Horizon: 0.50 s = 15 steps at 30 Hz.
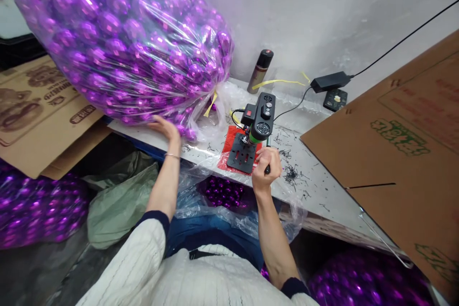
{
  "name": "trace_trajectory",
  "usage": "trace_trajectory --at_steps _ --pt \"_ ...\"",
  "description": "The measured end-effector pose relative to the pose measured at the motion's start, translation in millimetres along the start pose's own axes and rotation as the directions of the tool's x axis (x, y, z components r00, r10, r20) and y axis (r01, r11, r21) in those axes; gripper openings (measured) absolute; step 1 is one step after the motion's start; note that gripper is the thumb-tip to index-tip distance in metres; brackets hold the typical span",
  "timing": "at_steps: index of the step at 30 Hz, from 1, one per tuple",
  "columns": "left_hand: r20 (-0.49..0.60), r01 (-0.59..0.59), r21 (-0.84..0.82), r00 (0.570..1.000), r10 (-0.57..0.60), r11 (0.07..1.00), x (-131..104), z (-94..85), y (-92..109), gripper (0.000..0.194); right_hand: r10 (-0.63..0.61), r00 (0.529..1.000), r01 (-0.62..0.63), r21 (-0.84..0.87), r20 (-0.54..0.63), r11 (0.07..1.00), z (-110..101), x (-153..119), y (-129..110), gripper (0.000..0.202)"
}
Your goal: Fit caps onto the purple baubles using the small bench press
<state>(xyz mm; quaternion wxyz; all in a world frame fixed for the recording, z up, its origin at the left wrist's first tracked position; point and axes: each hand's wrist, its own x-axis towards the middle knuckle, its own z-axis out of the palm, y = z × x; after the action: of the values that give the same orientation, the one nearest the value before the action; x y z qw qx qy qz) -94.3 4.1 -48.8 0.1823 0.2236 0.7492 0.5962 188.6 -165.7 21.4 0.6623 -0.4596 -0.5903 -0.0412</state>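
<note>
So closest in there's a bunch of shiny purple balls (223,192) below the edge of the table (317,179). Right hand (268,165) is clenched round a dark handle (267,169), can't really make out what kind since the hand hides most of it, just beside a black device (264,117) on a red sheet (225,157). Left hand (168,129) isn't gripping, just stretched out against the lower side of the big clear bag (143,48) of purple balls. Past the device there's a black-capped can (258,74) by the wall (322,14)
</note>
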Motion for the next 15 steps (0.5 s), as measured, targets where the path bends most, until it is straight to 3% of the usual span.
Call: trace_trajectory --at_steps 2,4,6,8,10,12,14,15 --pt "0.075 0.036 0.138 0.996 -0.047 0.99 -14 33.5 10 0.068 -0.002 1.0 0.002 -0.01 0.01 1.0 -1 0 0 0.032" --pt "0.125 0.052 0.184 0.989 -0.076 0.981 -25 49.0 15 0.067 -0.023 0.998 0.024 -0.031 0.055 0.999 -3 -1 1 0.03" --pt "0.126 0.059 0.136 0.989 -0.077 0.989 -31 41.7 12 0.066 -0.047 0.995 0.052 -0.05 0.087 0.997 -5 -2 3 0.029" --pt "0.045 0.011 0.037 0.999 -0.013 0.999 -35 19.0 4 0.068 -0.057 0.995 0.062 -0.051 0.085 0.997 -5 -4 5 0.028" --pt "-0.083 -0.188 -0.054 0.98 0.183 0.981 -43 -4.1 -2 0.069 -0.053 0.996 0.055 -0.036 0.069 0.998 -5 -5 7 0.028" --pt "-0.052 -0.465 -0.079 0.885 0.462 0.882 -54 -13.3 0 0.062 -0.049 0.997 0.05 -0.019 0.06 0.999 -4 -6 8 0.027" --pt "0.218 -0.661 -0.098 0.715 0.664 0.744 -63 -2.1 13 0.05 -0.049 0.997 0.051 -0.017 0.066 0.999 -3 -7 8 0.026" --pt "0.394 -0.711 -0.097 0.615 0.683 0.697 -65 10.2 22 0.043 -0.051 0.996 0.053 -0.019 0.072 0.998 -4 -7 8 0.026"
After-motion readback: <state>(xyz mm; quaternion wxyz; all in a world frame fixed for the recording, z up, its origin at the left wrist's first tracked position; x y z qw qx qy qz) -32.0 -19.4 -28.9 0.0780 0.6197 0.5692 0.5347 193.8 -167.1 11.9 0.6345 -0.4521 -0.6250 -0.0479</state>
